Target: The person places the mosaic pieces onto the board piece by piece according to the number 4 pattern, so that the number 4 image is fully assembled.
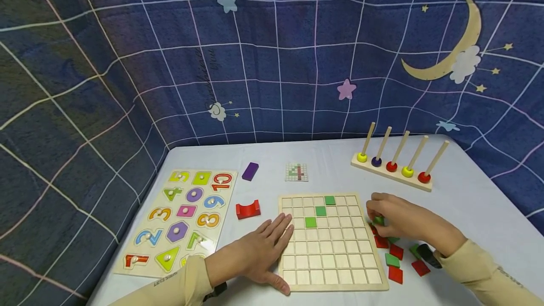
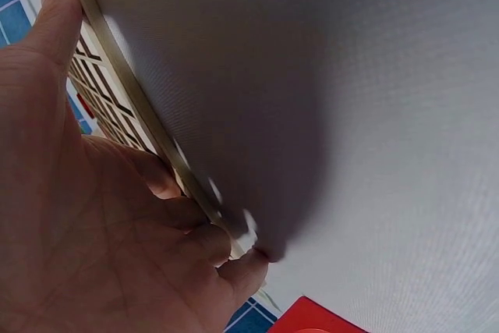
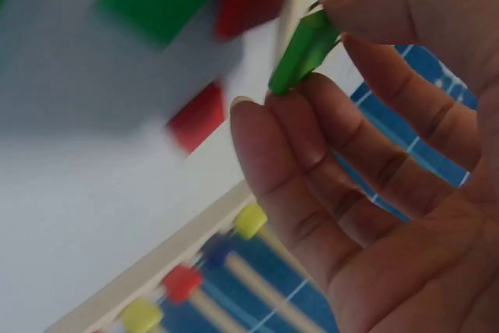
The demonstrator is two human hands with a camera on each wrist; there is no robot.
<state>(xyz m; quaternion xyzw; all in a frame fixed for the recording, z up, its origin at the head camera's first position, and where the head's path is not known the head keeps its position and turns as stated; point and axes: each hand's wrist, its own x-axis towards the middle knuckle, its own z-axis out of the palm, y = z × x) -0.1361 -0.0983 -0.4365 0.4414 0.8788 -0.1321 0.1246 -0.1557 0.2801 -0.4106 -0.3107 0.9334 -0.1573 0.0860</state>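
Wooden grid board (image 1: 331,244) as landmark. Left hand (image 1: 255,254) flat against its left edge, fingers straight, bracing, gripping nothing. Three green tiles (image 1: 320,211) seated diagonally near top. Right hand (image 1: 399,221) just off right edge, pinching green tile (image 3: 302,51) at fingertips, above loose tile pile (image 1: 395,254). Empty cells directly left of that hand.
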